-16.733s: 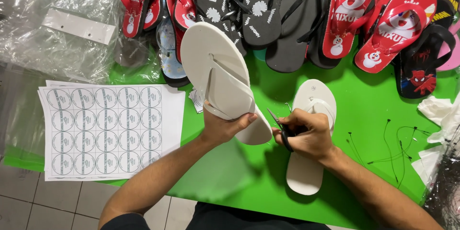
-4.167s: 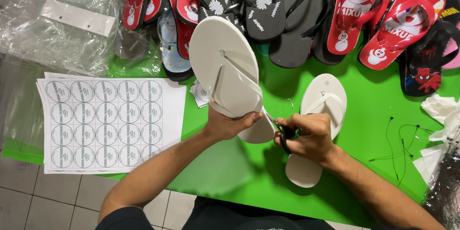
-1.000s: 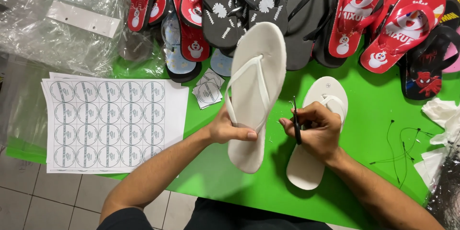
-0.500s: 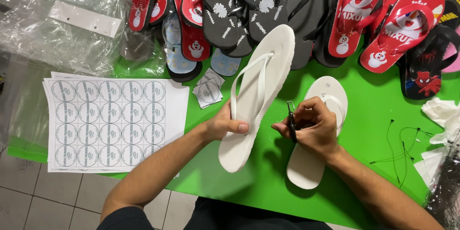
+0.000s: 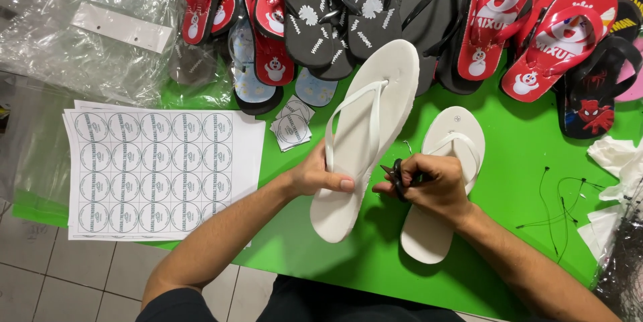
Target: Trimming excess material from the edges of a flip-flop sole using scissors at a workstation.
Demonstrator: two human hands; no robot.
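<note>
- Head view, hands: left hand (image 5: 313, 176) grips a white flip-flop (image 5: 365, 136) at its near half, thumb lying flat across the sole and the other fingers wrapped behind the edge. The flip-flop is held above the green bench (image 5: 529, 161), strap side up, toe pointing far and to the right.
- Right hand (image 5: 434, 184) is closed in a fist around small black scissors (image 5: 396, 177), its fingers curled tight on the handle; the blades point left, right at the held flip-flop's right edge. Whether the blades are parted I cannot tell.
- Second white flip-flop (image 5: 442, 181) lies flat on the bench just right of the held one, partly under the right hand.
- Left of the hands, a sheet of round stickers (image 5: 157, 171) rests half on the bench, half over its left edge; a few cut sticker squares (image 5: 291, 123) lie just beyond it.
- Far side: a row of black flip-flops (image 5: 348, 7) in the middle, red flip-flops (image 5: 529, 34) to the right and left, and crumpled clear plastic bags (image 5: 87, 34) at far left.
- Right: thin black threads (image 5: 559, 201) lie loose on the bench, near white cloth scraps (image 5: 616, 161).
</note>
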